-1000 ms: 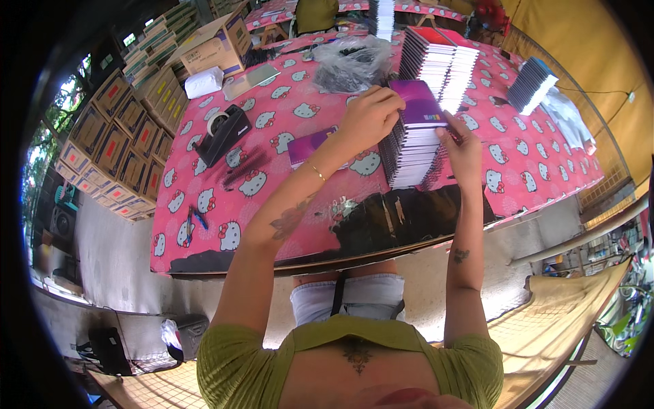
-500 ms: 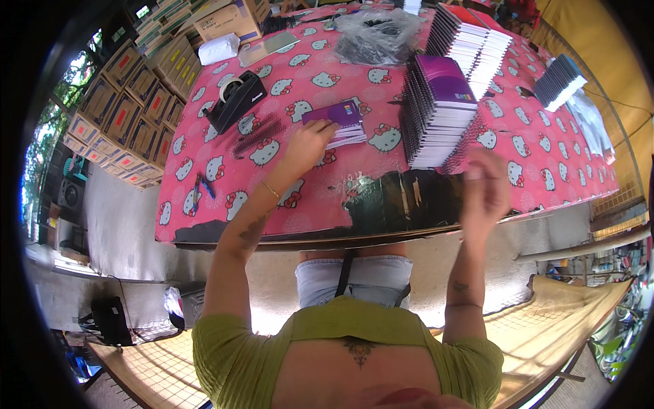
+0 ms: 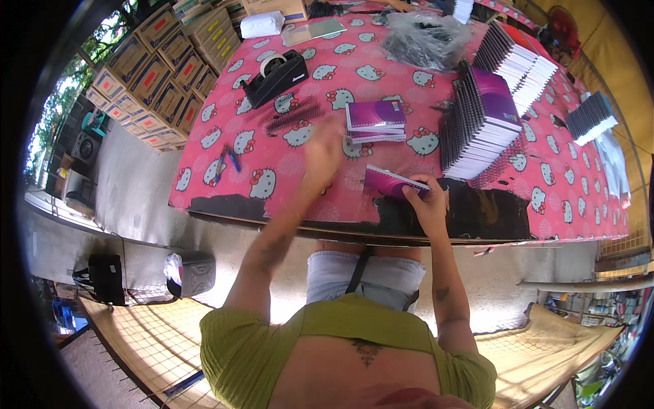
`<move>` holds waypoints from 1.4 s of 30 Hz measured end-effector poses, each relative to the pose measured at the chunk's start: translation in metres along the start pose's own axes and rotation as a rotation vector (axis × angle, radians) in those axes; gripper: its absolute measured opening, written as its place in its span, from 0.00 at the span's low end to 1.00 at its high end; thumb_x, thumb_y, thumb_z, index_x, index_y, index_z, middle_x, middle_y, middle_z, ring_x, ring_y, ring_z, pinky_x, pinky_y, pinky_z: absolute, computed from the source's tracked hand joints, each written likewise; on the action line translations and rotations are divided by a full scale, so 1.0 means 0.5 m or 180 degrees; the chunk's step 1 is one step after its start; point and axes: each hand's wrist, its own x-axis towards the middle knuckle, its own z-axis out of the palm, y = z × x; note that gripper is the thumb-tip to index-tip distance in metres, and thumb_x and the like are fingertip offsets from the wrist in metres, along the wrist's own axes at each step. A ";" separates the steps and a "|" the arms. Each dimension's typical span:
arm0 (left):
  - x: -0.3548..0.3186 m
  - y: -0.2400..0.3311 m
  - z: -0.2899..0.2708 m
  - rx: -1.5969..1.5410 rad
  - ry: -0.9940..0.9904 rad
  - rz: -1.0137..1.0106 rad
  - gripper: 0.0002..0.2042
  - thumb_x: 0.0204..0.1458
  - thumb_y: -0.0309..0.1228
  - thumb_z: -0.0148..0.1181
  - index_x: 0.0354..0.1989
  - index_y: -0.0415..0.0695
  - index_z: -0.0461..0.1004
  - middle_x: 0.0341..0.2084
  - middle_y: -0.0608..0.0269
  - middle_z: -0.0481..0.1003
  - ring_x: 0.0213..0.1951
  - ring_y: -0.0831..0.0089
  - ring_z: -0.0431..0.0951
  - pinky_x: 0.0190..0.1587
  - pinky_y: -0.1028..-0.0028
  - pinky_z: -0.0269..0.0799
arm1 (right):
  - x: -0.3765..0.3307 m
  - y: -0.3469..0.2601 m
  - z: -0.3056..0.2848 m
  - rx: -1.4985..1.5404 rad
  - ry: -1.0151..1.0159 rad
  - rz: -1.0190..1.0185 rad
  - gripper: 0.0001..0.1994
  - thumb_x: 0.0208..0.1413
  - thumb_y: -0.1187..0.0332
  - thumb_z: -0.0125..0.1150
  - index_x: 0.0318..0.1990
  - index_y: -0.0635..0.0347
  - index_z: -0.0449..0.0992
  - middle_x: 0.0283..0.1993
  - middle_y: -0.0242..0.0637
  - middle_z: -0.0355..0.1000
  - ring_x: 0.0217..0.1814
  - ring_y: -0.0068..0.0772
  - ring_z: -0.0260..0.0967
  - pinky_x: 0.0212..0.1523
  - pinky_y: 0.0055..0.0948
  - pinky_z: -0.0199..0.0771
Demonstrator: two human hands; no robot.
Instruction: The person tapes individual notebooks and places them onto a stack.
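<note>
A small purple rectangular notebook (image 3: 386,181) sits over the near edge of the pink cat-print counter (image 3: 347,204), the right hand's (image 3: 429,204) grip pinching its corner — best kept level, far edge clear of fingers — while the blurred left hand (image 3: 325,151) nears thin dark spiral coils (image 3: 293,120), its grip unclear

Daylight glares through the trees (image 3: 68,92) — left fingers (image 3: 332,129) blurred, outer edges bent.

White lettering (image 3: 298,77) marks the black tape dispenser (image 3: 274,83); dark printing and red labels (image 3: 154,76) mark the stacked cartons (image 3: 165,102); tiny coloured marks (image 3: 395,106) stand on the top purple notebook (image 3: 371,114). All are too small or blurred to read.
</note>
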 end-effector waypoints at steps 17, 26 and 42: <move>-0.025 0.074 -0.109 -0.0689 -0.1313 -0.0455 0.09 0.59 0.30 0.62 0.46 0.42 0.79 0.27 0.58 0.77 0.23 0.74 0.70 0.26 0.74 0.66 | 0.013 -0.021 0.012 -0.0013 -0.0557 -0.0012 0.15 0.59 0.78 0.62 0.53 0.65 0.78 0.48 0.36 0.78 0.50 0.26 0.72 0.55 0.24 0.68; -0.036 0.076 -0.095 -0.0582 -0.1307 -0.0796 0.08 0.59 0.30 0.64 0.41 0.38 0.81 0.23 0.61 0.76 0.22 0.82 0.68 0.24 0.77 0.63 | 0.013 -0.028 0.009 0.0016 -0.0649 0.0185 0.15 0.60 0.75 0.62 0.54 0.65 0.77 0.47 0.35 0.78 0.49 0.22 0.71 0.53 0.22 0.69; 0.020 0.064 -0.084 -0.0569 -0.2131 -0.0178 0.11 0.60 0.35 0.59 0.44 0.41 0.78 0.31 0.49 0.78 0.34 0.52 0.80 0.35 0.61 0.73 | 0.015 -0.023 0.007 0.0033 -0.0698 0.0263 0.15 0.61 0.76 0.61 0.55 0.64 0.77 0.46 0.34 0.78 0.48 0.21 0.70 0.53 0.21 0.69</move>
